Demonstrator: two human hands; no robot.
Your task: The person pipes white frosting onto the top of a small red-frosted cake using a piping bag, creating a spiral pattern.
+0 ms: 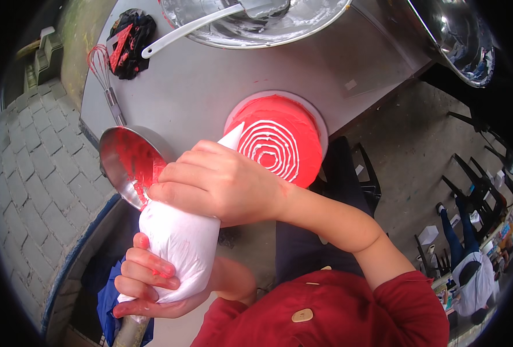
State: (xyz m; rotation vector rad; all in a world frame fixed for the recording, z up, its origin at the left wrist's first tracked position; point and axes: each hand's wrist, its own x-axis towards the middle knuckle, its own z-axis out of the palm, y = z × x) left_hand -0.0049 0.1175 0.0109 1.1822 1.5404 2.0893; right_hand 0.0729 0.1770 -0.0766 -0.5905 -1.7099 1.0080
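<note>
A piping bag (182,243) full of white cream lies slantwise across both my hands. My right hand (221,182) wraps over the bag's upper part. From beyond its knuckles the pointed tip (234,135) juts over the left side of a round cake (310,152). My left hand (152,282) grips the wide, gathered end, and its fingertips are smeared with red. Red frosting covers the cake, and white piped rings (267,143) run one inside another on its top. A pale round board (324,126) shows around the cake. Whether the tip touches the frosting, I cannot tell.
A steel bowl (117,143) smeared red tilts left of my right hand. Farther off lie a whisk (109,93), a crumpled black plastic bag (139,39) and a large bowl (221,41) with a white-handled spatula (195,27). Another person (473,273) and chairs are at right.
</note>
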